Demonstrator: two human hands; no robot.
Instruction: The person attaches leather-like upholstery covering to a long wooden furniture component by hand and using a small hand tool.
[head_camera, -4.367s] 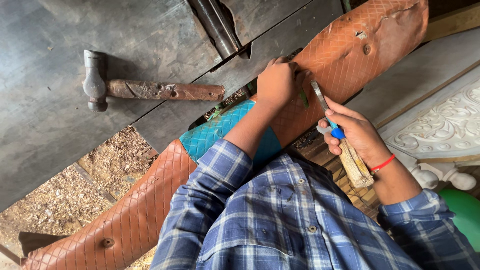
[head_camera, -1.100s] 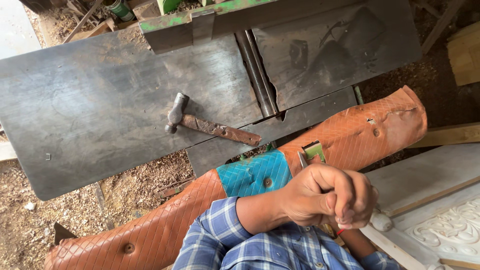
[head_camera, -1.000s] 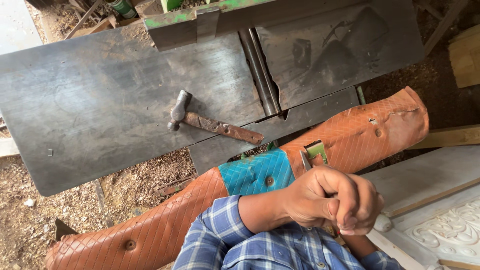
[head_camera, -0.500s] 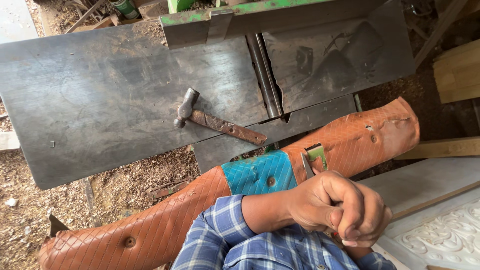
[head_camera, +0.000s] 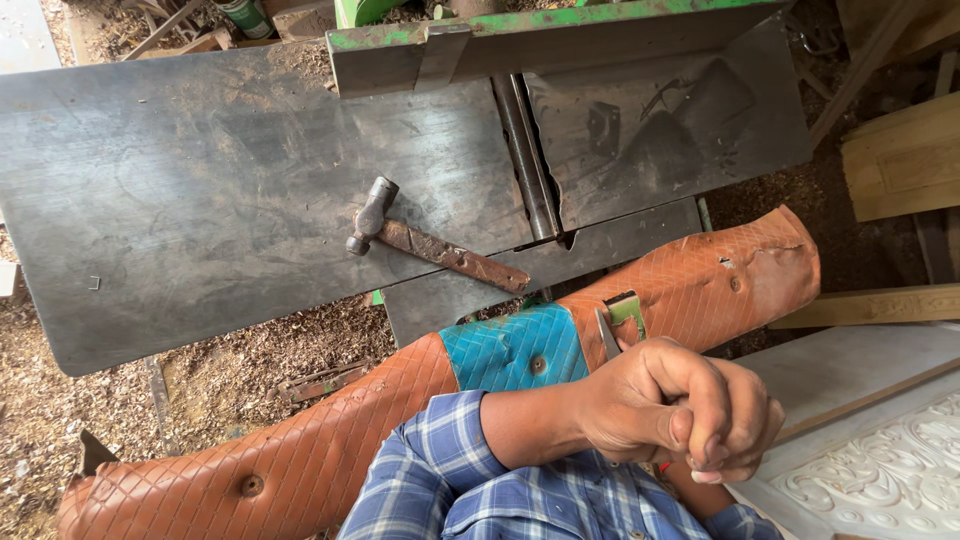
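Resting together, left hand (head_camera: 650, 415) curled over right hand (head_camera: 735, 455), beside the quilted orange pad (head_camera: 700, 285) with its teal patch (head_camera: 510, 350); hammer (head_camera: 430, 245) well apart.

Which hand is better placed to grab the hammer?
Probably the left hand: it lies on top and nearer the hammer, while the right hand is mostly covered beneath it.

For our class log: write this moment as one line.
left hand curled near orange padded roll | hammer flat on metal table
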